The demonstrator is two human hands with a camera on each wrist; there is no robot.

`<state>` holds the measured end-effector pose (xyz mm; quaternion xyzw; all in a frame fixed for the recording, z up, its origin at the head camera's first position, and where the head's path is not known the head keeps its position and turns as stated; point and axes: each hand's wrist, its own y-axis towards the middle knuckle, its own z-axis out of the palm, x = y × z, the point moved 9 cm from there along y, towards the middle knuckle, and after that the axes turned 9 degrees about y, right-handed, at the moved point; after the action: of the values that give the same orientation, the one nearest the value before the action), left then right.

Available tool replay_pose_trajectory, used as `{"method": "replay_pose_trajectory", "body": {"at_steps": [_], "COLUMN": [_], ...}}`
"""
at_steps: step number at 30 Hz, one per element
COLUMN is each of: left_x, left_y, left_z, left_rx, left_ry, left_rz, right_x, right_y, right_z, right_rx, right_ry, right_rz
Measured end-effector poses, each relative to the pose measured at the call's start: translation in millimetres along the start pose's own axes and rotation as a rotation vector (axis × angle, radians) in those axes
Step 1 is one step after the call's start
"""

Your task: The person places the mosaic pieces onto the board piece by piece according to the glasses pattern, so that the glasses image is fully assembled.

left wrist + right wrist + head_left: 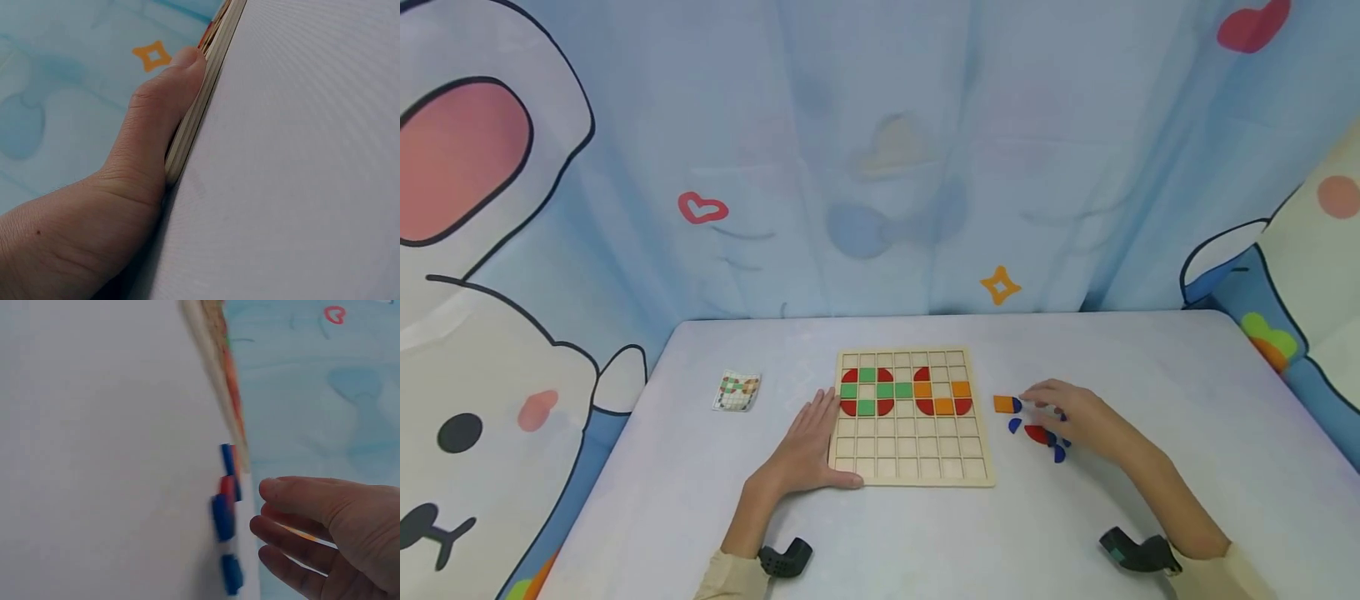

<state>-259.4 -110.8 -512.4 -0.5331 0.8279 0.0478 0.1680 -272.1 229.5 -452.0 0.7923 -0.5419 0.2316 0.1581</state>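
Note:
A wooden grid board (917, 482) lies on the table with red, green and orange pieces in its upper rows. Along its left edge my left hand (805, 450) rests with fingers straight, the thumb at the near left corner. The left wrist view shows that thumb (165, 94) against the board's side. To the right of the board, my right hand (1075, 412) hovers over loose pieces, among them an orange square (1003, 404), a red piece (1037, 434) and several blue ones (1059, 454). In the right wrist view its thumb and fingers are apart, nothing showing between them.
A small card (737, 391) printed with a coloured grid pattern lies left of the board. The white-covered table (925, 542) ends at a blue patterned curtain (887, 275) behind. A black wrist device (786, 558) sits at each wrist.

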Motion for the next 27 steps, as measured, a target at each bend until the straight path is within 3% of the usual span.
{"method": "replay_pose_trajectory", "body": {"at_steps": [8,13,23,27], "left_x": [-2.0,-1.7,-0.3,0.0], "left_y": [-0.1,-0.7,0.0,0.2], "left_z": [-1.9,-0.9,0.2,0.0], "left_rx": [0.001,-0.001,0.007,0.006], "left_ry": [-0.002,0.0,-0.008,-0.002], "left_rz": [0.011,0.012,0.001,0.0], "right_x": [-5.6,-4.5,3.5,6.4], "right_y": [-20.8,-21.3,-16.6,-12.2], "right_z": [13.2,14.3,16.8,15.7], "right_rx": [0.05,0.058,0.052,0.091], "right_ry": [-0.056,-0.085,-0.144,-0.13], "right_rz": [-0.021,-0.01,-0.107,-0.101]}}
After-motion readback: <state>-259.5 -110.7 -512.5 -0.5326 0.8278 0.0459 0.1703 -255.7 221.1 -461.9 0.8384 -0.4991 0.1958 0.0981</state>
